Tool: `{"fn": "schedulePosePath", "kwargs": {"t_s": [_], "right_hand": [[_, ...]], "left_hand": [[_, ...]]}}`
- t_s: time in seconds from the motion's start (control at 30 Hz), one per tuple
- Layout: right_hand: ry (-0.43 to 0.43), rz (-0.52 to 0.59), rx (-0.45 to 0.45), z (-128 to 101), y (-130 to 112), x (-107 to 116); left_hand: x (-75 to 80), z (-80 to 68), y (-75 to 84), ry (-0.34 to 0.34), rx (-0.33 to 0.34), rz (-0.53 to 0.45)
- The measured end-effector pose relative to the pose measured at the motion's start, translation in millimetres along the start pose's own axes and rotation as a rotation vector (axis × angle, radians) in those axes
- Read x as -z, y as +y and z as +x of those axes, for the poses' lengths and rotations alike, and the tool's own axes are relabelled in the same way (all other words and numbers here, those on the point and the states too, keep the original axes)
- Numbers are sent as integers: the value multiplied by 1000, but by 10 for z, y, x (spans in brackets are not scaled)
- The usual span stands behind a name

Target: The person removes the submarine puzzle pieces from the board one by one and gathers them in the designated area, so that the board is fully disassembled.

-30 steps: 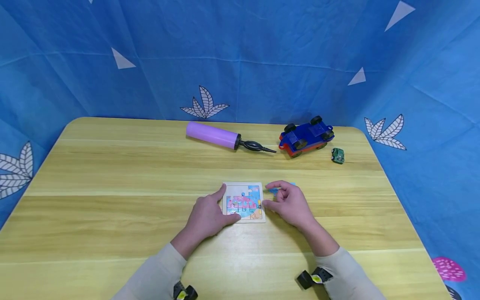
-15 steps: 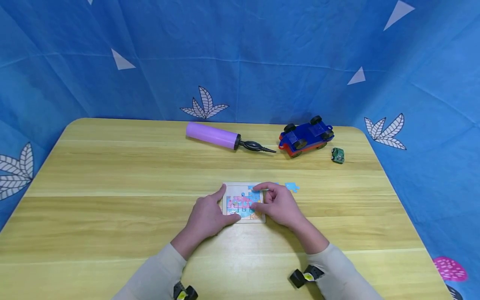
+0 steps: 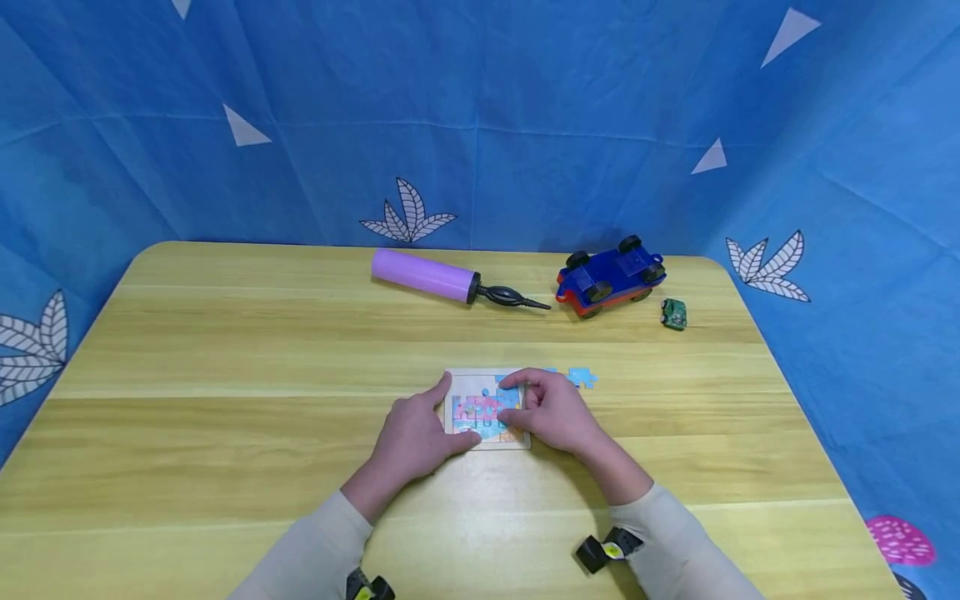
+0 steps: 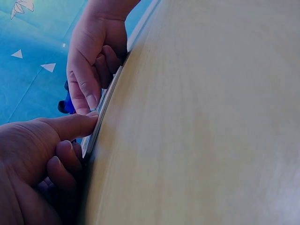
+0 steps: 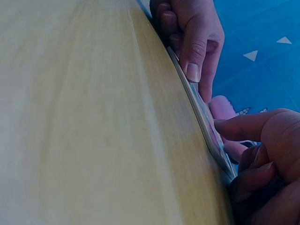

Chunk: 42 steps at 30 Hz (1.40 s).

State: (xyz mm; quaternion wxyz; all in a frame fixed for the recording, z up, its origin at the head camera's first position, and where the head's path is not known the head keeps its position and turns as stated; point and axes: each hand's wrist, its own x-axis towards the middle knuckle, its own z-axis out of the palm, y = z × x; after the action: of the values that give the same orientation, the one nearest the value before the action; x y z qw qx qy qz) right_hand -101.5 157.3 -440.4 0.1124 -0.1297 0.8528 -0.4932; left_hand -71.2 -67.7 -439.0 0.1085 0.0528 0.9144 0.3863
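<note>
A small square jigsaw puzzle (image 3: 476, 407) in a pale tray lies on the table, with pink and blue pieces in it and a bare patch at its upper left. My left hand (image 3: 412, 433) holds the tray by its near left corner, thumb over the front edge and index finger along the left side. My right hand (image 3: 558, 412) reaches over the tray's right side. Its thumb and index fingertips, spread apart, touch the blue pieces there, while its other fingers are curled under. Past that hand lies a loose blue puzzle piece (image 3: 581, 377), with another partly hidden beside it.
At the back of the wooden table (image 3: 225, 350) lie a purple hand pump (image 3: 423, 275) with a black nozzle, an overturned blue and red toy car (image 3: 611, 277) and a small green toy car (image 3: 673, 314). A blue curtain (image 3: 525, 83) hangs behind.
My right hand has moved left from the loose blue pieces onto the puzzle's right side, then stayed almost still. The loose pieces now show more. My left hand keeps its place on the tray.
</note>
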Motion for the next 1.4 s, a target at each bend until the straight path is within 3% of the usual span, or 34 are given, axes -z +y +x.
{"fn": "schedulePosePath", "kwargs": {"t_s": [0.4,1.1,1.4], "right_hand": [[-45,-65,-14,35,-71,3],[3,53,-51,27,-67,-10],[-18,-36,-34,56,-66,-2]], "left_hand": [[-2,-9,-5,-6,12,-16],[9,-6,10,-15,29,-15],[22,-5,10,-5,19,-17]]}}
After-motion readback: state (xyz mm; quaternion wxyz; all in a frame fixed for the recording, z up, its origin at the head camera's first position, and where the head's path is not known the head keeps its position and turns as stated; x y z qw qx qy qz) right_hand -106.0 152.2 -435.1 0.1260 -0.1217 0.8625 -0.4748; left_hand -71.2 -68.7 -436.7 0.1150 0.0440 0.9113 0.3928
